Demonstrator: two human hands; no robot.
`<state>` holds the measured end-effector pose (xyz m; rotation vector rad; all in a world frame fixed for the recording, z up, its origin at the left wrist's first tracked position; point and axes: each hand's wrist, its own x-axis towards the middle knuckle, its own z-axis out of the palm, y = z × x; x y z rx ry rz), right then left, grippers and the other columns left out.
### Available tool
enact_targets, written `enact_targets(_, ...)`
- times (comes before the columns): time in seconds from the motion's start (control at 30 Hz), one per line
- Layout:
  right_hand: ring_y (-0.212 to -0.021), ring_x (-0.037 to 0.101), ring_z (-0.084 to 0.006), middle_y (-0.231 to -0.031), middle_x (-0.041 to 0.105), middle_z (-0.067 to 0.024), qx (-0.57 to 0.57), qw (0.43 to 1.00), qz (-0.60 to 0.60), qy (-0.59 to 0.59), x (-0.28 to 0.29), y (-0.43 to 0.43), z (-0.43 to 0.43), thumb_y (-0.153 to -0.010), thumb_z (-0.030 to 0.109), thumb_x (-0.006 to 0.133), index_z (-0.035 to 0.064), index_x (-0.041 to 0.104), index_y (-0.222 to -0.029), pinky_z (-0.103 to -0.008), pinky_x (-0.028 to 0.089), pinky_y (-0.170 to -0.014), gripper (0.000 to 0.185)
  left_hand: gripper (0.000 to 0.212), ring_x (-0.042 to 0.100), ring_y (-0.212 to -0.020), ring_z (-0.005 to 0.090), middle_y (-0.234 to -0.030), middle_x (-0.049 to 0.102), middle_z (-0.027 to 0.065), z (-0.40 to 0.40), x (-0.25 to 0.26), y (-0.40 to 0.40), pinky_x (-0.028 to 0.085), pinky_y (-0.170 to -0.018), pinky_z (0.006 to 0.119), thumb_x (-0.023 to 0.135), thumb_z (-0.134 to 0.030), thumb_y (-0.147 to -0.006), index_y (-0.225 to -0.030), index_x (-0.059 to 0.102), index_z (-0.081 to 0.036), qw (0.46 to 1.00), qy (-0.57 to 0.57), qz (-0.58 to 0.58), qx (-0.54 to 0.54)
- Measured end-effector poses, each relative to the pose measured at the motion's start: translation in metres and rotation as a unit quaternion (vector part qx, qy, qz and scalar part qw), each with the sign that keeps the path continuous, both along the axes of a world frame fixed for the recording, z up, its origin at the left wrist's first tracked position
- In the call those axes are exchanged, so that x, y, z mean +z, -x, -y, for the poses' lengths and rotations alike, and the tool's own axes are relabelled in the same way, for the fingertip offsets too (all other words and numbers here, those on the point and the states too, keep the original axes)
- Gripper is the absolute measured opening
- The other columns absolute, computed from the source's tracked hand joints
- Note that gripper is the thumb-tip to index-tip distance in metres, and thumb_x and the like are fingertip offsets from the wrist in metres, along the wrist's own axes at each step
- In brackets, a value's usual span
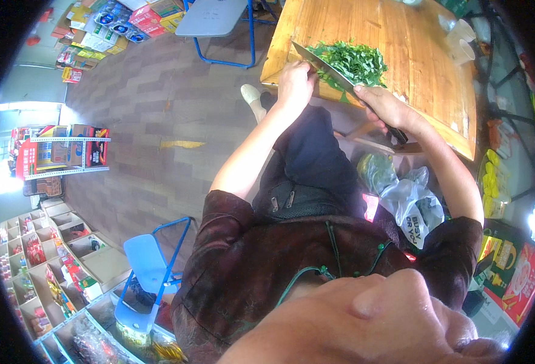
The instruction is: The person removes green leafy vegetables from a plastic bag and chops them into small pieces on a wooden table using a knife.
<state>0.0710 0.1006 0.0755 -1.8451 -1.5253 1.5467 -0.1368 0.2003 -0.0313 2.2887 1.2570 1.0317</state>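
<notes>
My right hand (pixel 386 105) grips a kitchen knife with a broad steel blade (pixel 329 67) and a dark handle. The blade slants up and left across a heap of chopped green leaves (pixel 356 59) on a wooden table (pixel 413 41). Close to the blade's tip, at the near left corner of the table, is my left hand (pixel 297 82). Its fingers are curled in. Whether they hold anything is hidden by the hand itself. Some leaf pieces lie under the blade and along the table's near edge.
Clear plastic cups (pixel 463 43) stand at the table's right side. Plastic bags (pixel 408 195), one with greens inside, are at my right below the table. A grey folding chair (pixel 212 18) stands left of the table, a blue one (pixel 144 259) behind me. Shelves with packaged goods (pixel 67 152) line the left.
</notes>
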Motion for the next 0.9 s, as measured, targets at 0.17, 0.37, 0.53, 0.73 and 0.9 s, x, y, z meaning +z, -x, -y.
enact_targets(0.17, -0.042, 0.044, -0.0120, -0.058, 0.045, -0.0027, 0.044, 0.998, 0.037, -0.041, -0.016, 0.022, -0.026, -0.100, 0.051, 0.037, -0.0062, 0.053, -0.100, -0.0302, 0.040, -0.038, 0.059, 0.014, 0.061, -0.084, 0.0370, -0.084, 0.062, 0.0186, -0.001, -0.003, -0.004, 0.049, -0.075, 0.043, 0.071, -0.007, -0.076, -0.080, 0.061, 0.002, 0.999, -0.018, 0.026, -0.008)
enact_targets(0.37, -0.041, 0.041, -0.0098, -0.053, 0.041, 0.0008, 0.017, 0.999, -0.038, -0.030, -0.010, 0.020, -0.043, -0.101, 0.050, 0.036, 0.0079, 0.044, -0.076, -0.0280, 0.038, -0.037, 0.049, 0.012, 0.062, -0.085, 0.0373, -0.085, 0.064, 0.0195, -0.004, -0.001, -0.004, 0.049, -0.075, 0.044, 0.068, -0.008, -0.077, -0.082, 0.063, 0.001, 1.000, -0.020, 0.020, 0.005)
enact_targets(0.53, -0.043, 0.044, -0.0133, -0.056, 0.044, -0.0025, -0.006, 0.996, 0.015, -0.083, 0.007, 0.027, -0.026, -0.100, 0.053, 0.036, -0.0035, 0.054, -0.084, -0.0305, 0.043, -0.038, 0.062, 0.012, 0.063, -0.083, 0.0379, -0.084, 0.065, 0.0195, -0.004, -0.002, -0.005, 0.049, -0.074, 0.046, 0.068, -0.010, -0.078, -0.084, 0.064, -0.001, 1.000, -0.003, 0.005, 0.024)
enact_targets(0.73, -0.043, 0.041, -0.0109, -0.053, 0.040, 0.0003, 0.000, 0.999, -0.001, -0.054, -0.017, 0.030, -0.048, -0.100, 0.052, 0.036, 0.0069, 0.044, -0.078, -0.0286, 0.038, -0.038, 0.052, 0.012, 0.063, -0.084, 0.0382, -0.084, 0.065, 0.0199, -0.004, -0.004, -0.009, 0.049, -0.075, 0.046, 0.066, -0.011, -0.079, -0.085, 0.064, -0.001, 0.999, -0.026, 0.010, 0.023)
enact_targets(0.9, -0.041, 0.039, -0.0110, -0.054, 0.038, 0.0014, -0.022, 0.996, -0.046, -0.076, -0.012, 0.036, -0.049, -0.100, 0.052, 0.036, 0.0068, 0.044, -0.080, -0.0284, 0.036, -0.038, 0.050, 0.013, 0.063, -0.086, 0.0381, -0.086, 0.065, 0.0200, -0.003, -0.001, -0.008, 0.049, -0.075, 0.046, 0.066, -0.013, -0.080, -0.085, 0.065, -0.001, 0.999, -0.006, -0.008, 0.047)
